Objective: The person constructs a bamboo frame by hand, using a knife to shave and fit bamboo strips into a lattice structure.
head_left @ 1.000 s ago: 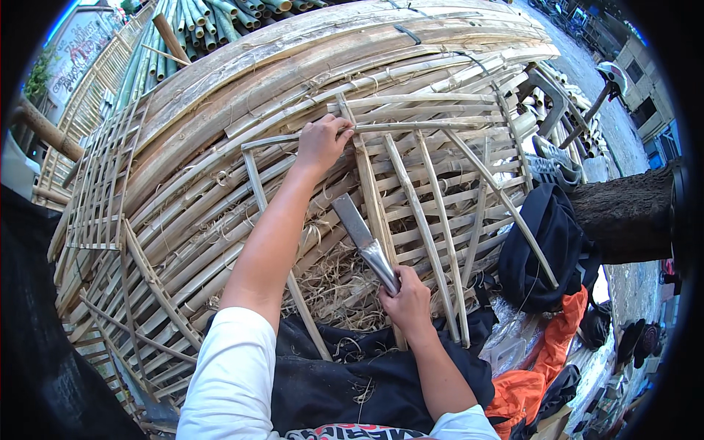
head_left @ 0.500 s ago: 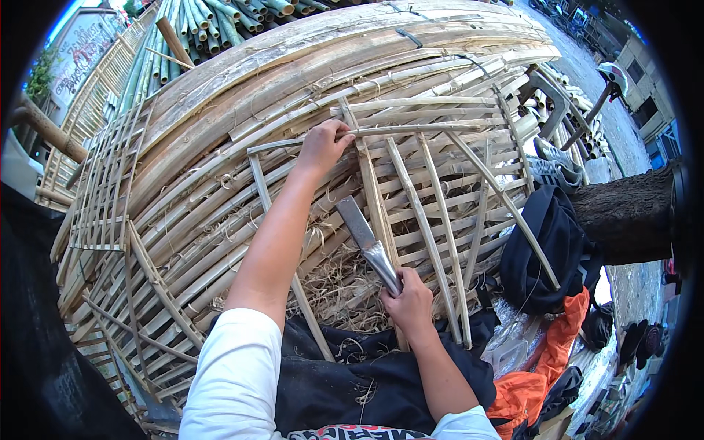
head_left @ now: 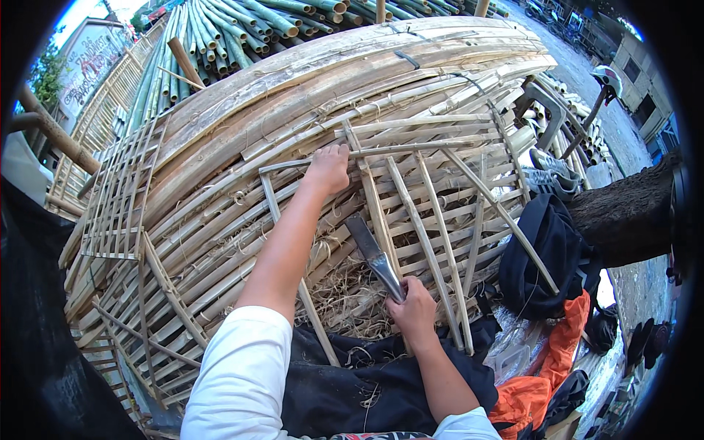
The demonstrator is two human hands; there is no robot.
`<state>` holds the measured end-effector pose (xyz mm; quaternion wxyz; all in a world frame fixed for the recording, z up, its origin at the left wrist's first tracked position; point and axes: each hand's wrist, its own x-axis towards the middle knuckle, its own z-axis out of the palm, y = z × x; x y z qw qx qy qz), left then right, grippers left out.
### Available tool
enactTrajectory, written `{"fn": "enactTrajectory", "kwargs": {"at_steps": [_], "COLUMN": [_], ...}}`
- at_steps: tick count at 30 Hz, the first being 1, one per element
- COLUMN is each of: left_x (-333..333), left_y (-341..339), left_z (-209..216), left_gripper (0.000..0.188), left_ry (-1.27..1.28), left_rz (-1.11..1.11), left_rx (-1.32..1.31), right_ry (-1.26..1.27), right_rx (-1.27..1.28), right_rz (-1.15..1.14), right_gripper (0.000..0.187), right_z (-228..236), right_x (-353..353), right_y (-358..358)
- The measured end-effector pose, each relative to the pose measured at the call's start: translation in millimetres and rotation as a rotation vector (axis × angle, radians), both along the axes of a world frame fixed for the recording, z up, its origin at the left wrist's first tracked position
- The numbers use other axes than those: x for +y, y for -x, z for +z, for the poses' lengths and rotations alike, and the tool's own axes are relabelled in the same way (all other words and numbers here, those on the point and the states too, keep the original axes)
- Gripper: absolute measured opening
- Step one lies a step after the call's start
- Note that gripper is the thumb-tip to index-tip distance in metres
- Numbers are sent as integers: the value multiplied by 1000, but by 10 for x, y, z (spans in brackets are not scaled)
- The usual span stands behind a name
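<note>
My left hand (head_left: 329,169) is closed around a thin bamboo crosspiece (head_left: 425,148), near where it meets an upright bamboo slat (head_left: 375,202). In my right hand (head_left: 413,308) is a broad, square-ended chopping knife (head_left: 362,237) with a shiny metal sleeve. Its dark blade points up and to the left, beside the upright slat; my fingers hide most of the grip. Several more slats fan down from the crosspiece toward my lap, and one long strip (head_left: 499,202) slants across them to the right. Behind lies a woven bamboo lattice (head_left: 469,192).
Split bamboo (head_left: 293,88) lies stacked ahead, with green poles (head_left: 257,29) beyond. Shavings (head_left: 345,293) litter the near side. A smaller lattice (head_left: 121,187) leans at left. At right are a black bag (head_left: 539,249), orange cloth (head_left: 524,396), a tree trunk (head_left: 623,213) and sneakers (head_left: 554,176).
The whole view has shifted slightly. My left fingers have closed more fully over the crosspiece. The knife stays in my right hand, in nearly the same place beside the upright slat.
</note>
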<state>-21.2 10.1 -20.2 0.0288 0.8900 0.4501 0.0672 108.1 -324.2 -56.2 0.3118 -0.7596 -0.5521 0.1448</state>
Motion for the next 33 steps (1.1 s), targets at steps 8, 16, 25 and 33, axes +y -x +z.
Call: {"fn": "enactTrajectory", "kwargs": {"at_steps": [8,16,25,33], "left_x": [20,-45,12,47], "left_y": [6,6,-5,8], "left_z": [-12,31,-46,-116], "left_gripper": [52,53,46,64], "left_ry": [6,-91,-61,-75], "left_rz": [6,-28,17,3], "left_rx": [56,71,70,15], "right_ry": [-29,-73,-221,14], "right_rx": [62,67,-218,-299], "right_rz": [-32,8,114,105], "right_gripper": [36,44,61,62], "right_z": [61,150,428,356], "right_x": [-43,339,1243,1406], "right_y": [-27,-202,-8,-24]}}
